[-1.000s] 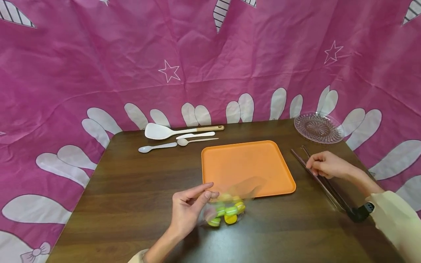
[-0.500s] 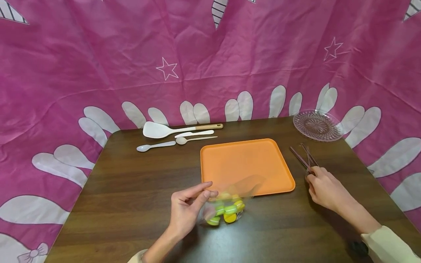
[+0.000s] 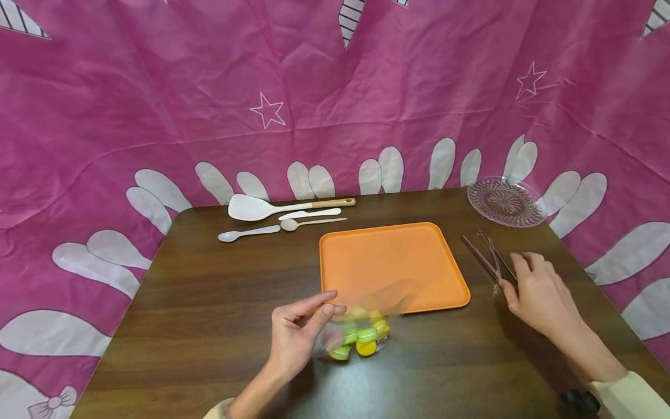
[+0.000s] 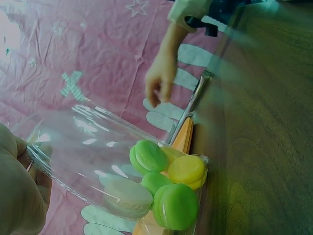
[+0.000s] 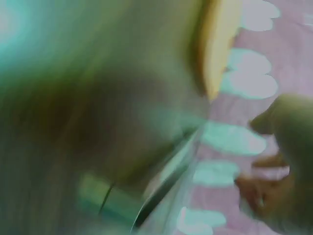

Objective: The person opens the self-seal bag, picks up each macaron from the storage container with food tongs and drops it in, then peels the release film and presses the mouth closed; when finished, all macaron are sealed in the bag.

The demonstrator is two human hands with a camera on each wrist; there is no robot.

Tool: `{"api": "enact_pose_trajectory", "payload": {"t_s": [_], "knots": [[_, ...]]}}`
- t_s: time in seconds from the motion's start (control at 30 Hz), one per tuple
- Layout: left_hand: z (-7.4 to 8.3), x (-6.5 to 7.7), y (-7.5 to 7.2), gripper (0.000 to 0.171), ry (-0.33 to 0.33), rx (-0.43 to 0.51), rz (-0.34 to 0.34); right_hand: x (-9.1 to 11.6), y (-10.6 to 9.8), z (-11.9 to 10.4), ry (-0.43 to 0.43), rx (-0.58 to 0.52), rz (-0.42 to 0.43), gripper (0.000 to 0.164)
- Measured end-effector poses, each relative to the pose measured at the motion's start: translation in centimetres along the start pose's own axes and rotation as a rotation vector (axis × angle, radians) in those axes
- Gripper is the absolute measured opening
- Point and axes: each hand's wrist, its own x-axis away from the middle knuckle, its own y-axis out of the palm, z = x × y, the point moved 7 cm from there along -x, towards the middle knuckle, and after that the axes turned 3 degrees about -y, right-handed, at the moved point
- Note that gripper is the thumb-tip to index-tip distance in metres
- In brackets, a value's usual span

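My left hand point(image 3: 298, 329) pinches the top edge of a clear plastic bag point(image 4: 73, 147) between thumb and fingers. Inside lie several macarons: green ones point(image 4: 177, 206), yellow ones point(image 4: 186, 169) and a pale one point(image 4: 128, 197). The bag hangs by the front edge of the orange tray point(image 3: 392, 267) and overlaps it in the head view. Over at the right, my right hand point(image 3: 546, 299) hovers with loosely bent fingers, thumb apart from them, holding nothing visible. Close by its thumb lies a shiny, tongs-like utensil point(image 3: 478, 254) with two long narrow arms, partly hidden by the hand.
A clear patterned plate point(image 3: 506, 202) sits at the back right corner. Along the back left lie a white spatula point(image 3: 251, 208) with a wooden handle end, a white knife point(image 3: 311, 215), a pale wooden spoon point(image 3: 289, 224) and a white spoon point(image 3: 246, 233). Behind hangs a pink cloth point(image 3: 209, 87).
My right hand has come from above the utensil's arms down and to the right, its fingers turning over and spreading from the thumb. The left hand and bag stay in place.
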Motion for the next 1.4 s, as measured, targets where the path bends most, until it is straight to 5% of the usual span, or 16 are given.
{"api": "enact_pose_trajectory", "payload": {"t_s": [0.27,0.4,0.57,0.87,1.4], "knots": [[0.2,0.1,-0.2,0.021,0.010,-0.012,0.009,-3.6,2.3,-10.0,-0.046,-0.868,-0.207,0.042],[0.1,0.1,-0.3,0.022,0.006,-0.022,0.016,-4.6,3.2,-13.5,-0.045,-1.119,-0.193,0.034],[0.1,0.2,-0.8,0.019,-0.001,-0.054,0.093,-5.0,3.1,-14.4,-0.003,-1.238,-0.073,0.018],[-0.4,0.1,-2.1,0.008,-0.085,-0.111,0.194,-5.8,2.8,-14.5,0.069,-1.261,-0.083,0.016],[-0.4,-0.6,-2.7,0.005,-0.087,-0.087,0.061,-6.6,2.4,-14.6,0.011,-1.314,-0.091,0.012]]}}
